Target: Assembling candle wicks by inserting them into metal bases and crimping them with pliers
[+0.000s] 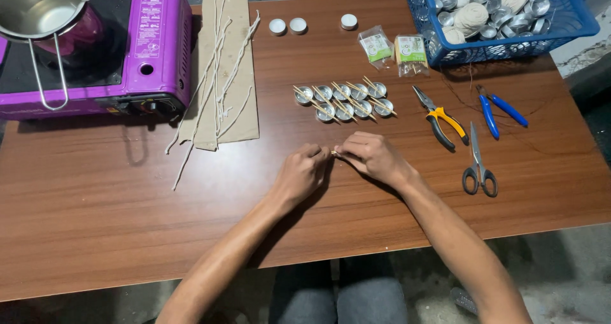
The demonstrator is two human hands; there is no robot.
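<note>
Where the two hands meet over the wooden table, I see the left hand and right hand fingertip to fingertip, both pinched shut on one small pale piece between them; too small for me to tell what it is. Just beyond the pinch: a cluster of small metal cups with thin wooden sticks laid across them. Right of the grip lie yellow-handled pliers, scissors and blue-handled cutters, all apart from the hands. Further out on that side, a blue basket with more cups and balls of string. Left and beyond the grip: waxed strings on cardboard, then a purple stove carrying a steel pot.
</note>
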